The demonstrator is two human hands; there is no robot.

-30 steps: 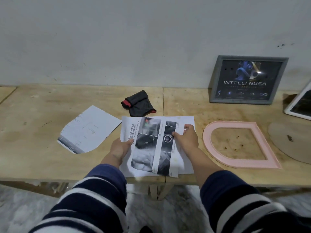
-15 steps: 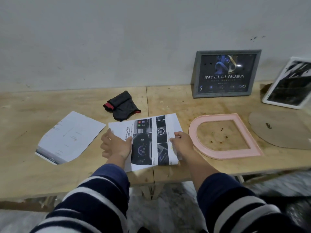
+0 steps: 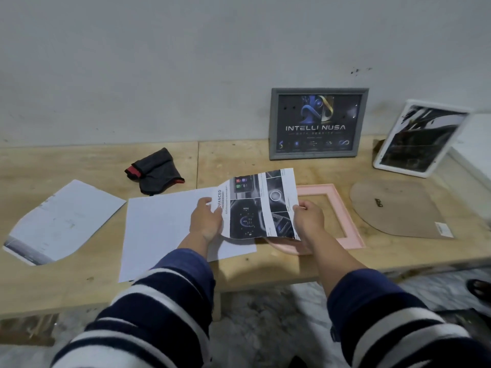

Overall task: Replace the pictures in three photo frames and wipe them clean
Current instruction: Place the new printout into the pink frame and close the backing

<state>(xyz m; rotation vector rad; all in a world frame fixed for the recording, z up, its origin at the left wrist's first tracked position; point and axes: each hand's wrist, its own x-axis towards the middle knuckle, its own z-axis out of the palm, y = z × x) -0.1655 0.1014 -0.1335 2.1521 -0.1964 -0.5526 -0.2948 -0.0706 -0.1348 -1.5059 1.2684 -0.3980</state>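
Since half a second ago I see the printed sheet [image 3: 261, 205] lifted off the white paper [image 3: 159, 229] and carried to the right; its right part now hangs over the near-left corner of the pink frame [image 3: 342, 208]. Before, both sheets lay together near the table edge.

The left hand [image 3: 206, 221] pinches the left border of the printed sheet, fingers curled on it. The right hand [image 3: 309, 217] grips the right border in the same way. The sheet is thin and glossy, with dark photo panels, and it bends a little between the hands.

The pink frame is flat on the table [image 3: 79, 160], with one rounded end and a hollow middle through which the wood shows. Just to its right lies a brown backing board [image 3: 398, 208] of similar rounded shape. A grey frame [image 3: 318, 123] and a white frame [image 3: 419, 139] stand leaning against the wall. A dark cloth [image 3: 154, 172] with red trim lies crumpled behind the white paper, and a cut paper [image 3: 61, 224] lies far left.

The white paper reaches over the near table edge. Bare plywood lies between the cloth and the grey frame.
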